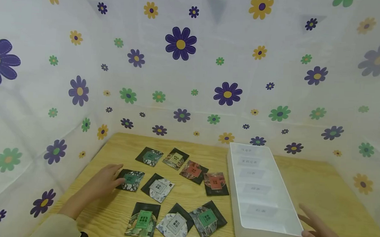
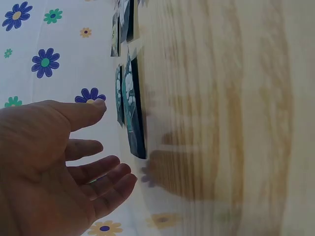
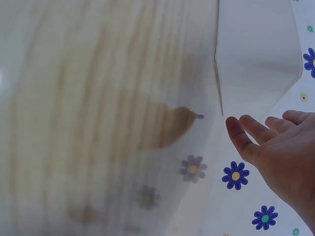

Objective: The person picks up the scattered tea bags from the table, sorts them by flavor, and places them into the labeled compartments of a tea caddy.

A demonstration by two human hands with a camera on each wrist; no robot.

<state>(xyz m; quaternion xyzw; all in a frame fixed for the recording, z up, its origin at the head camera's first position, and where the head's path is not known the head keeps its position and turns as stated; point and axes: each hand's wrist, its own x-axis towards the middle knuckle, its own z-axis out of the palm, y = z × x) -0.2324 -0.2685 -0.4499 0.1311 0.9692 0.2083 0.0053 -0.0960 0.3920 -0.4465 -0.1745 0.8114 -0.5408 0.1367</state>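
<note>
You appear to be at the reaching step: your left hand (image 1: pixel 102 180) is poised at the left edge of the teal packet (image 1: pixel 137 182), the leftmost of nine lying on the wooden table (image 1: pixel 312 189). Your left thumb and fingers stand well spread with nothing between them, and the wrist view suggests they are clear of the packet. The next move, as I judge it, calls for lowering that hand and pinching the packet by its edge; it is thin and lies nearly flat, so your fingertips may slide over it rather than get under. Your right hand (image 1: pixel 323 232) has its fingers loosely extended, holding nothing, beside the near right corner of the white box (image 1: pixel 264 236); you cannot tell from here whether a fingertip touches it. The box stands right of the packets, its long side running away from you, with five labels along its inside, too faint to read. Just behind your packet lies a second teal packet (image 1: pixel 150 157), and a white packet (image 1: pixel 158 188) sits to its right. These and the two red packets beyond lie between your left hand and the box, whose raised wall also stands in the way. A flowered cloth (image 1: pixel 195 74) hangs behind the table.
</note>
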